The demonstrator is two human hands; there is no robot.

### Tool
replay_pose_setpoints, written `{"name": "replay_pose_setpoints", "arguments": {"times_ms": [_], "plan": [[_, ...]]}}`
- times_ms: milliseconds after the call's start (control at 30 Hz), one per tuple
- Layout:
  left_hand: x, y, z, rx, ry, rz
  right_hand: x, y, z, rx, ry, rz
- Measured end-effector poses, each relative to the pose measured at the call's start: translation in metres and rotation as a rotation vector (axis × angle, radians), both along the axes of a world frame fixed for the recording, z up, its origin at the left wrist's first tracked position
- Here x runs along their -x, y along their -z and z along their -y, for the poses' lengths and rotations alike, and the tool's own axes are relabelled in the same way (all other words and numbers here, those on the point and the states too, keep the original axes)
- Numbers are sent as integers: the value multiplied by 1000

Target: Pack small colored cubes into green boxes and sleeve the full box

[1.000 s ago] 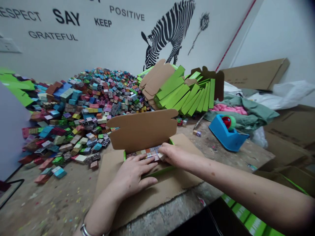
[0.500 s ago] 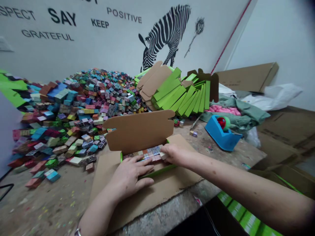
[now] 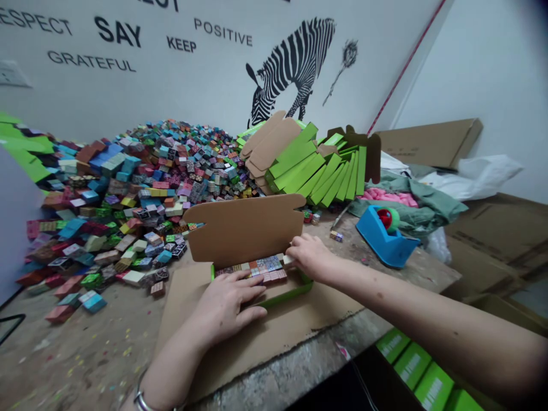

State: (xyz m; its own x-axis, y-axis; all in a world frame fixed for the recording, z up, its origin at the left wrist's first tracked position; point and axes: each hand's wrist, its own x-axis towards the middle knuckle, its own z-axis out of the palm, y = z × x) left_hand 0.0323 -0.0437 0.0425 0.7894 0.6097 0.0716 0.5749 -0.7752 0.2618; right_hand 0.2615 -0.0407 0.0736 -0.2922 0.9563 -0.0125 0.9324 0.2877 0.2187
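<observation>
A shallow green-edged cardboard box (image 3: 291,297) lies on a flat cardboard sheet (image 3: 252,342), its brown lid (image 3: 246,228) standing up at the back. Rows of small patterned blocks (image 3: 269,268) fill part of the box, while bare bottom shows at its right end. My left hand (image 3: 229,302) rests over the left part of these rows, fingers spread and touching the blocks. Over the box's right end, my right hand (image 3: 310,260) pinches a small whitish block (image 3: 288,260) beside the end of the back row.
A large heap of colourful blocks (image 3: 171,171) rises at the left and back. Green folded boxes (image 3: 317,165) lean behind the lid. A blue tape dispenser (image 3: 385,240) stands at the right, near a green cloth (image 3: 432,202). Green packages (image 3: 411,362) sit below the table edge.
My right hand has lifted slightly and moved right, uncovering the box's right end and front corner. My left hand stays on the blocks. The camera view has shifted a little.
</observation>
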Motion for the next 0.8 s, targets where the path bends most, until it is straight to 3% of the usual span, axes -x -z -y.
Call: {"name": "replay_pose_setpoints", "arguments": {"times_ms": [133, 367, 800], "plan": [[0, 0, 0, 1, 7, -1, 15, -11, 3, 52, -22, 107], [0, 0, 0, -6, 27, 9, 29, -27, 8, 118, -2, 115], [-1, -1, 0, -4, 16, -28, 29, -8, 8, 81, 128, 2]]}}
